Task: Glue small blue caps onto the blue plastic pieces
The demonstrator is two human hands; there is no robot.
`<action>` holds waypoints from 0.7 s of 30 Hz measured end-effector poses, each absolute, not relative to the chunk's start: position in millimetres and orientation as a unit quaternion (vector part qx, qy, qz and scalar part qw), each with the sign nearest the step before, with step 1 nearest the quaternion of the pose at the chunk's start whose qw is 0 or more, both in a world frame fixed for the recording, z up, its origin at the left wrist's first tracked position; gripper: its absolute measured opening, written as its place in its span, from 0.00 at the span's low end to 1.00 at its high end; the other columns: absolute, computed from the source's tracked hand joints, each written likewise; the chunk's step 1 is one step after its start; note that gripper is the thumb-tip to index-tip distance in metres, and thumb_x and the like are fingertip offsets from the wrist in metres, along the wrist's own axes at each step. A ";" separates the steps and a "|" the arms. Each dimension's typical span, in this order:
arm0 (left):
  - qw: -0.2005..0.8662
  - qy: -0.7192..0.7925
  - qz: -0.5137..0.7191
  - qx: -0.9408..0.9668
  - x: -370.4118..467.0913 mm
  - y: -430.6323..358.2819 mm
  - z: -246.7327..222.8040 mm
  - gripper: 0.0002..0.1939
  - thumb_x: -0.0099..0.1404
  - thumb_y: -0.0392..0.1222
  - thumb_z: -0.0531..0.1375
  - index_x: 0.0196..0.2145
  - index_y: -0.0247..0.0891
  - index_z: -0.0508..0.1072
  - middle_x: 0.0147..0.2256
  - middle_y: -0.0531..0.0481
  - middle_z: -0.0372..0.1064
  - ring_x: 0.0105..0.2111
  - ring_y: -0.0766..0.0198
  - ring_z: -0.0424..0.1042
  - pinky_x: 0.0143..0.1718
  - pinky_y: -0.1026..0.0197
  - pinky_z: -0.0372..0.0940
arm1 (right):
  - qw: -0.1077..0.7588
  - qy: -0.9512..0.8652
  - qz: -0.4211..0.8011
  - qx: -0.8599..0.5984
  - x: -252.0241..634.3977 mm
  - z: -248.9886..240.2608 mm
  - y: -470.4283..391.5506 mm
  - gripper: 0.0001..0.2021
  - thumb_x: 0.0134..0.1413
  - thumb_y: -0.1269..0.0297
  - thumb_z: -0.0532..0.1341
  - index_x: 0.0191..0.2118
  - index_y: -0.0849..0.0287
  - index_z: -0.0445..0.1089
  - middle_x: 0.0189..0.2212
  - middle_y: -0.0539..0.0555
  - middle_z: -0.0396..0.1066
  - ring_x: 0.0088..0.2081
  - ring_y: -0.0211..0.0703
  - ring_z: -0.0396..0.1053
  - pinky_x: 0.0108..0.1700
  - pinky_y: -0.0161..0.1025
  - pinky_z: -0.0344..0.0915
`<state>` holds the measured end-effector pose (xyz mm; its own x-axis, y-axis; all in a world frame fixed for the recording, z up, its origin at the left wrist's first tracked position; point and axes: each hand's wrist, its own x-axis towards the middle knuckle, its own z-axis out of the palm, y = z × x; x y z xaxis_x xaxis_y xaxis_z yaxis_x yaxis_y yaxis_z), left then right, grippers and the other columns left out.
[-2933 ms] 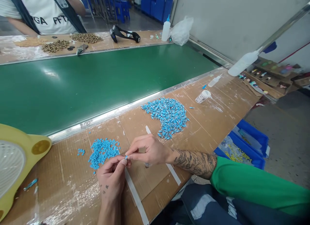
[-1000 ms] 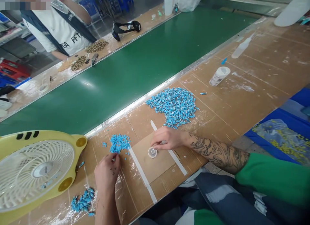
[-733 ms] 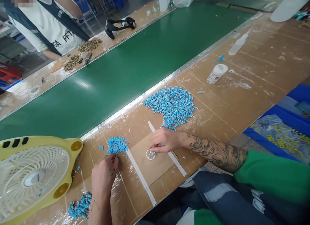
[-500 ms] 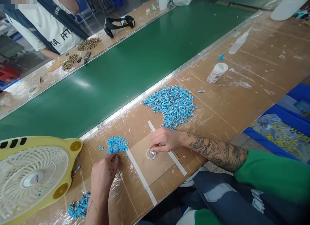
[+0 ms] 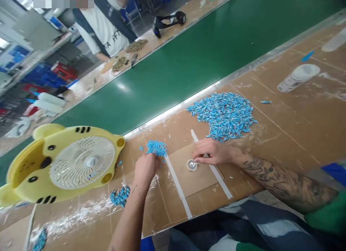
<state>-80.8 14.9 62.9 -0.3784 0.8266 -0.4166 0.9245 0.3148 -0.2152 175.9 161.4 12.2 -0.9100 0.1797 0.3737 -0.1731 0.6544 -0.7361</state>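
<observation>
My left hand [image 5: 146, 169] is at the near edge of a small pile of tiny blue pieces [image 5: 157, 147]. Its fingers are curled down and their tips are hidden, so what they pinch does not show. Over a taped-down cardboard sheet [image 5: 198, 184], my right hand [image 5: 212, 151] has its fingers pinched together at the rim of a small clear round dish [image 5: 191, 166]. Anything held in that pinch is too small to name. Just beyond the right hand spreads a large heap of slim blue parts with pale tips [image 5: 228, 114].
A yellow animal-faced fan [image 5: 83, 161] lies at the left. Near my left forearm is a small blue pile [image 5: 120, 195]. A white bottle [image 5: 298, 77] lies at the right. Beyond runs a green conveyor belt [image 5: 167, 71], with a person [image 5: 108, 31] on its far side.
The view has swung left, so the fan shows more fully and everything sits further right. Both hands stay at nearly the same places, the left at the small pile, the right at the dish.
</observation>
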 end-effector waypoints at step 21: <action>0.290 0.746 0.408 0.438 -69.4 -8.5 51.2 0.11 0.59 0.47 0.60 0.27 0.37 0.75 0.26 0.48 0.72 0.26 0.63 0.68 0.28 0.62 0.61 | 0.087 -0.888 0.452 0.020 176.2 16.3 165.2 0.11 0.62 0.61 0.60 0.33 0.61 0.75 0.27 0.52 0.72 0.30 0.35 0.68 0.35 0.33 0.61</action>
<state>-69.4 -8.5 51.2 -0.4475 0.8912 -0.0747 0.4179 0.2822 0.8635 176.2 165.2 16.3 -0.9841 0.0429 0.1726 -0.1143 0.5906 -0.7988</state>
